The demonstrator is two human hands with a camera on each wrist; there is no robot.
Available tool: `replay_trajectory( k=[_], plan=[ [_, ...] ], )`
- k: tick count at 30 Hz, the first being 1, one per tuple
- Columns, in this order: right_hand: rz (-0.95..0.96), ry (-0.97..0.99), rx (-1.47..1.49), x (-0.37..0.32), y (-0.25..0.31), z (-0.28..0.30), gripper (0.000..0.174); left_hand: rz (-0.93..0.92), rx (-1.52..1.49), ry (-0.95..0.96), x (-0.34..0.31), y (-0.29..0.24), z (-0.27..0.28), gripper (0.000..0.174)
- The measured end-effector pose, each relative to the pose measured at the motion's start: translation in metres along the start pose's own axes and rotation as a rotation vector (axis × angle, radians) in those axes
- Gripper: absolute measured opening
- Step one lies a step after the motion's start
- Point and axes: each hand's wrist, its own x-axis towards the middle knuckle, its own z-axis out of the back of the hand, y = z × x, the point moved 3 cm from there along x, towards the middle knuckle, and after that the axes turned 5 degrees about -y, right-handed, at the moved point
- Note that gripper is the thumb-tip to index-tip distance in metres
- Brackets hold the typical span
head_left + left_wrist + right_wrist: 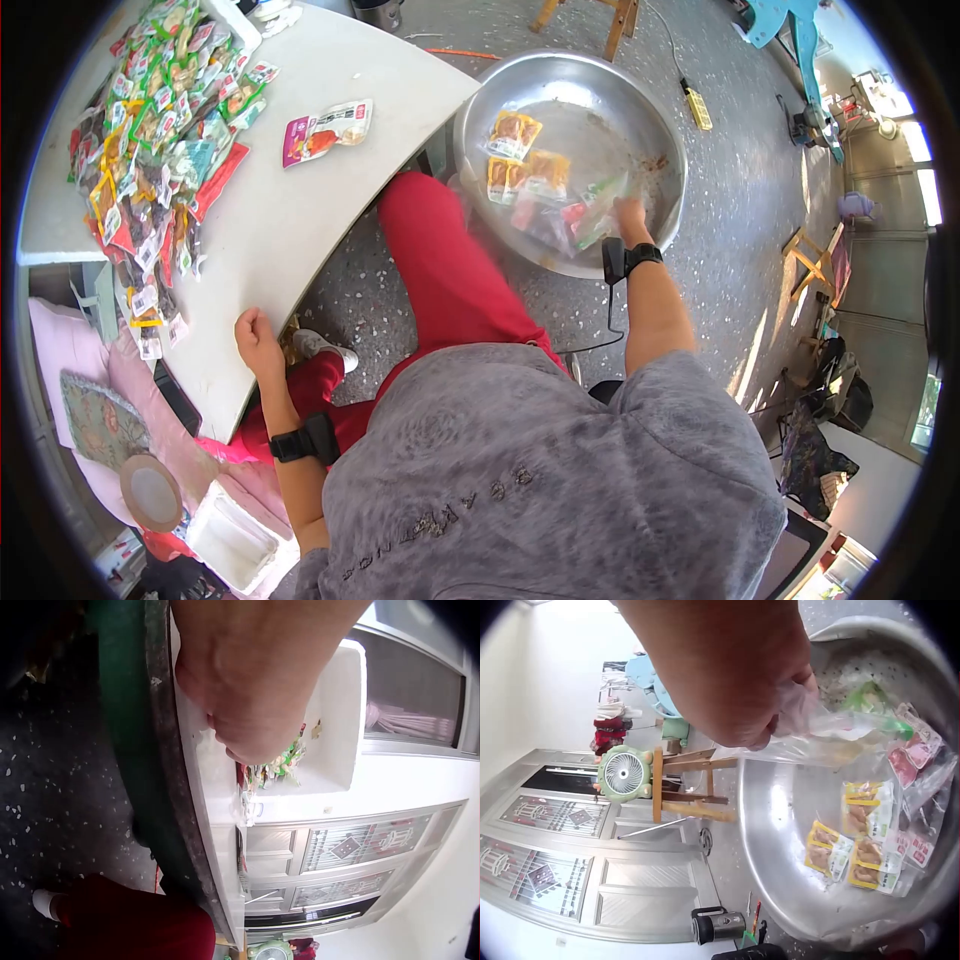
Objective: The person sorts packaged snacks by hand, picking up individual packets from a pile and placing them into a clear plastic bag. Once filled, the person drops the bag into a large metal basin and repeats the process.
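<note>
My right hand (pixel 630 218) reaches into a large metal basin (pixel 665 130) and grips the edge of a clear plastic bag (pixel 600 212). In the right wrist view the hand (pixel 735 682) pinches that bag (pixel 825 739), which shows some green. Several yellow-edged snack packets (pixel 866 810) lie on the basin's floor, beside a clear bag with red and pink packets (pixel 911 761). My left hand (pixel 259 342) rests at the edge of the white table (pixel 330 215), fingers loosely curled with nothing seen in them. The left wrist view shows this hand (pixel 247 682) over the tabletop.
A heap of small colourful packets (pixel 160 130) covers the table's far left part, with a purple and white pouch (pixel 328 133) lying apart from it. A wooden stool (pixel 618 25) stands beyond the basin. A yellow power strip (pixel 697 106) lies on the floor to the right.
</note>
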Motion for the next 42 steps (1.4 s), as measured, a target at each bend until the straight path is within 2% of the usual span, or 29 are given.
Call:
replay_trajectory(
  k=[2,8,11,14,15,16,17,20,24,28,30,31,32,33,34,35,36,37,38,39,40,42],
  plan=[
    [-0.219,0.091,0.144,-0.002,-0.012,-0.018,0.029,-0.048,0.035,-0.023,-0.001,-0.005,-0.001,0.014],
    [0.381,0.048,-0.595,-0.001,0.016,-0.016,0.027,-0.24,0.23,-0.046,-0.001,-0.016,-0.005,0.011],
    [0.343,-0.046,-0.513,0.038,0.006,-0.035,0.026,-0.244,0.275,-0.038,-0.001,-0.019,-0.007,0.011],
    [0.233,-0.087,-0.337,0.051,0.03,-0.013,0.022,-0.243,0.303,-0.02,0.0,-0.02,-0.007,0.011],
    [0.408,-0.269,-0.259,0.036,0.046,0.003,0.018,-0.27,0.319,-0.02,0.0,-0.021,-0.007,0.011],
    [0.456,-0.31,-0.224,0.032,0.052,0.006,0.018,-0.297,0.335,-0.019,0.0,-0.022,-0.007,0.01],
    [0.462,-0.289,-0.206,0.028,0.052,-0.002,0.018,-0.325,0.35,-0.017,-0.001,-0.023,-0.007,0.01],
    [0.338,-0.038,-0.247,0.007,0.034,-0.059,0.019,-0.345,0.39,-0.026,-0.001,-0.029,-0.009,0.01],
    [0.244,0.279,-0.262,-0.038,0.023,-0.122,0.019,-0.276,0.391,-0.022,-0.001,-0.022,-0.008,0.011],
    [0.257,0.403,-0.192,-0.059,0.035,-0.142,0.02,-0.318,0.411,-0.035,-0.002,-0.027,-0.01,0.011],
    [0.389,0.349,-0.158,-0.055,0.052,-0.136,0.021,-0.339,0.416,-0.049,-0.003,-0.028,-0.012,0.011],
    [0.517,0.304,-0.165,-0.048,0.067,-0.131,0.021,-0.342,0.423,-0.068,-0.003,-0.027,-0.011,0.011],
    [0.691,0.339,-0.236,-0.046,0.093,-0.121,0.014,-0.369,0.414,-0.09,-0.004,-0.033,-0.012,0.011],
    [0.722,0.304,-0.256,-0.037,0.107,-0.116,0.016,-0.381,0.416,-0.093,-0.003,-0.035,-0.012,0.012],
    [0.637,0.186,-0.101,-0.048,0.14,-0.083,0.018,-0.357,0.427,-0.092,-0.003,-0.036,-0.011,0.013],
    [0.651,0.23,-0.034,-0.048,0.163,-0.066,0.019,-0.341,0.411,-0.134,-0.004,-0.035,-0.011,0.012],
    [0.779,0.154,0.065,-0.048,0.18,-0.054,0.013,-0.361,0.392,-0.173,-0.004,-0.037,-0.01,0.01],
    [1.005,-0.031,0.092,-0.054,0.202,-0.036,0.01,-0.361,0.374,-0.196,-0.004,-0.038,-0.009,0.009],
    [0.986,-0.032,0.079,-0.055,0.217,-0.028,0.015,-0.352,0.358,-0.216,-0.004,-0.042,-0.008,0.008],
    [0.543,0.299,0.828,-0.048,0.217,-0.041,0.021,-0.364,0.331,-0.255,-0.005,-0.041,-0.007,0.007],
    [0.067,0.46,1.186,-0.075,0.249,-0.013,0.021,-0.393,0.342,-0.243,-0.004,-0.038,-0.007,0.005],
    [0.2,0.398,1.186,-0.116,0.287,0.018,0.018,-0.407,0.348,-0.223,-0.004,-0.034,-0.005,0.005]
  ],
)
